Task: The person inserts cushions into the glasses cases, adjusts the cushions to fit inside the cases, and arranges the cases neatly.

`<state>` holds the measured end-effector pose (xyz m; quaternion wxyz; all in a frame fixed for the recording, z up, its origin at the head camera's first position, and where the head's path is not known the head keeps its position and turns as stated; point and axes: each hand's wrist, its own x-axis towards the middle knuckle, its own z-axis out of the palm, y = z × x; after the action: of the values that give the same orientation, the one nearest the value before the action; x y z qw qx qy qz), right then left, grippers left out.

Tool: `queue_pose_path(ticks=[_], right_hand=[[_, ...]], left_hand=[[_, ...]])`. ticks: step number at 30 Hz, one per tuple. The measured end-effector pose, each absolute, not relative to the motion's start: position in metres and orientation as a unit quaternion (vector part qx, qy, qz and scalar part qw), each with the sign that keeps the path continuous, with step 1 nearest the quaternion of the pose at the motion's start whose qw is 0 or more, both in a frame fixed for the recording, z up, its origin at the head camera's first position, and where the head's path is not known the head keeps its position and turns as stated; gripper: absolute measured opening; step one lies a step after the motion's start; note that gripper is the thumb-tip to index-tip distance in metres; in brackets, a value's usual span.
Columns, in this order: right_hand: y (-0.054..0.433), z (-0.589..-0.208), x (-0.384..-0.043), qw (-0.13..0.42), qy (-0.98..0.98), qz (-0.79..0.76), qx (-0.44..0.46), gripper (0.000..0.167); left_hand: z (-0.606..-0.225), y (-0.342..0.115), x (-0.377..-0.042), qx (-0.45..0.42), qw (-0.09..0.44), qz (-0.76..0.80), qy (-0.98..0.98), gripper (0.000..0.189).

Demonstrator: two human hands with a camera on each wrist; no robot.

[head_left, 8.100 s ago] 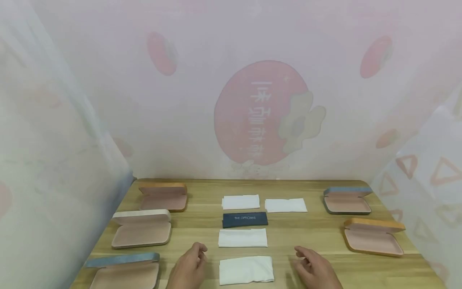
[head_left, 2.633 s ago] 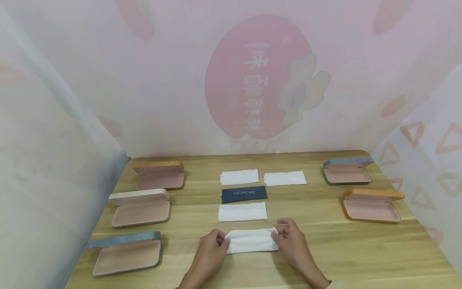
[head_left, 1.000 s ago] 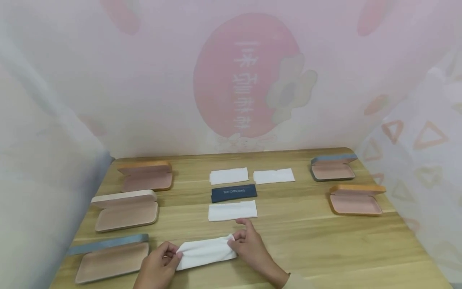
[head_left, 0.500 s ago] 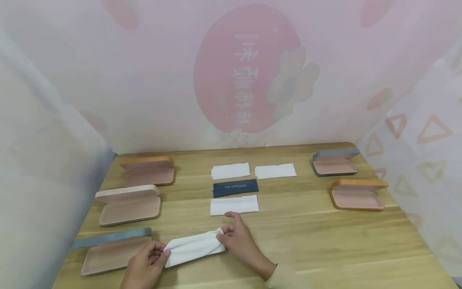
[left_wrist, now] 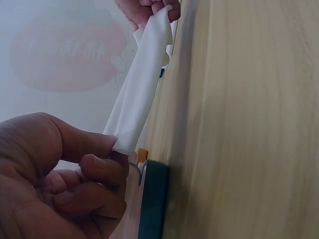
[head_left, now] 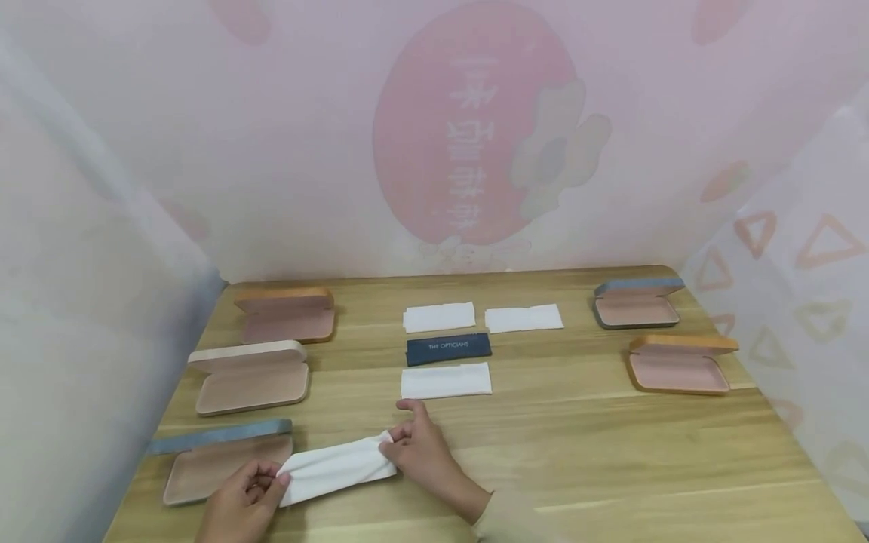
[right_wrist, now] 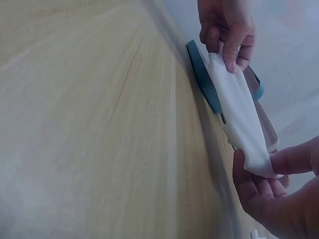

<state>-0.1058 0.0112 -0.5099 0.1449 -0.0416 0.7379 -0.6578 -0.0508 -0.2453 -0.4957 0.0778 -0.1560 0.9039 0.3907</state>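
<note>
A folded white cloth [head_left: 336,469] is stretched between both hands, a little above the table. My left hand [head_left: 244,498] pinches its left end between thumb and fingers, overlapping the front corner of the blue eyeglass case [head_left: 220,464] in the head view. At the cloth's other end, the thumb and fingers of my right hand [head_left: 424,456] pinch it, with the index finger raised. The blue case lies with its lid up, its beige inside showing. In the left wrist view the cloth [left_wrist: 139,84] runs from the near hand to the far one.
Behind the blue case are a white case [head_left: 251,385] and an orange case [head_left: 288,320], lids up. Another blue case [head_left: 638,308] and orange case [head_left: 679,371] stand open at right. White cloths [head_left: 446,381] and a dark blue cloth [head_left: 448,348] lie mid-table.
The white cloth has gone from lying on the table to being held by both hands, then moved left to the near blue case. The other cloths and cases have stayed put.
</note>
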Motion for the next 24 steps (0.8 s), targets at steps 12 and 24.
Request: queue_pose_path(ticks=[12,24], right_hand=[[-0.018,-0.51,-0.104,0.166,0.727,-0.664,-0.051,0.067],[-0.048,-0.505,-0.108,0.165,0.734,-0.658,-0.034,0.065]], left_hand=[[-0.496,-0.278,-0.048,-0.159,0.078,0.356,0.917,0.033],[-0.489,-0.306,-0.051,-0.159,0.068,0.326,0.929,0.035]])
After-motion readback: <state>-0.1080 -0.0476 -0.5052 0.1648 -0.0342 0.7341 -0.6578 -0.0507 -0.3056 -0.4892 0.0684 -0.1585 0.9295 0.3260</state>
